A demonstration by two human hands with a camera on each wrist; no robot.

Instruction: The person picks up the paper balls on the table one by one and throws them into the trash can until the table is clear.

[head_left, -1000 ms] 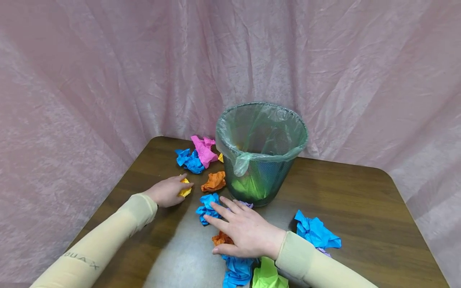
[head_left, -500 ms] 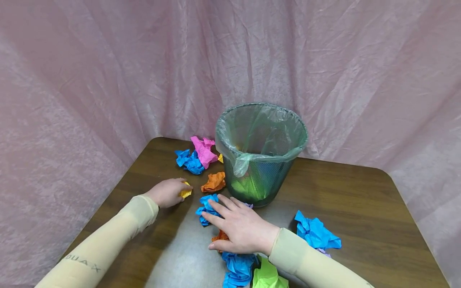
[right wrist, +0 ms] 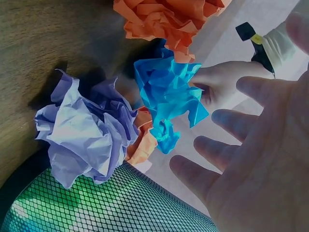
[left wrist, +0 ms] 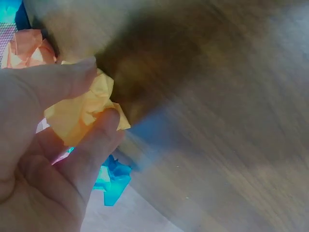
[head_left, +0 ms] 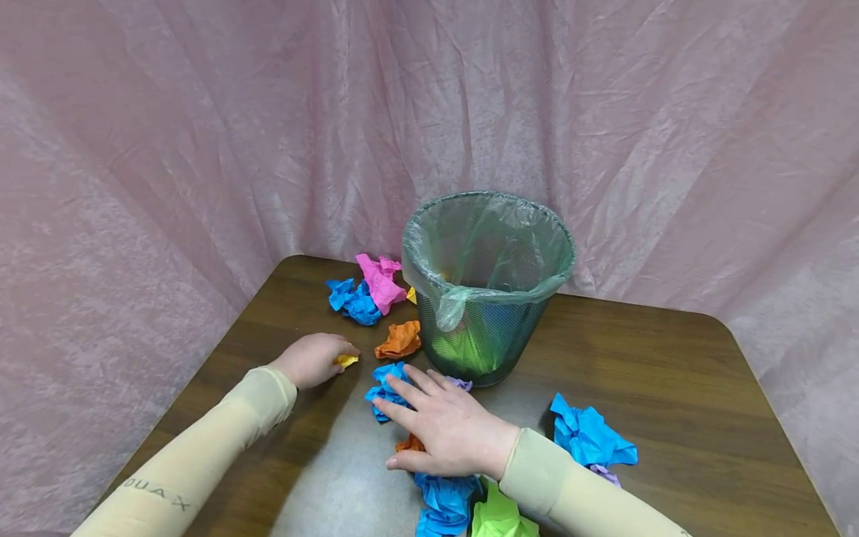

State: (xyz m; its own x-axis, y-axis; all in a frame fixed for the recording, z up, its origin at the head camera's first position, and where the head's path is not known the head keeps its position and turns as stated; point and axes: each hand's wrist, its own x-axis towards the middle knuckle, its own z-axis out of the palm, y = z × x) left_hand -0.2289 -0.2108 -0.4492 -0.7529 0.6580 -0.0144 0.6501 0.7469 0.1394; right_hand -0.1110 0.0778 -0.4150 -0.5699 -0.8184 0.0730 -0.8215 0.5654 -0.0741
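My left hand pinches a crumpled yellow paper ball at the table's left side, thumb on one side and fingertips on the other in the left wrist view. In the head view most of the ball is hidden behind the fingers. My right hand is spread with straight fingers over several paper balls near the bin. Under or beside it lie a blue ball, a mostly covered orange ball and a purple ball. The right wrist view shows its palm holding nothing.
A mesh wastebasket with a green liner stands at the table's back, coloured paper inside. Left of it lie pink, blue and orange balls. Another blue ball is at right; a green one sits near the front.
My left fingers have closed in around the yellow paper ball, so less of it shows. The right hand has shifted slightly left, still spread.
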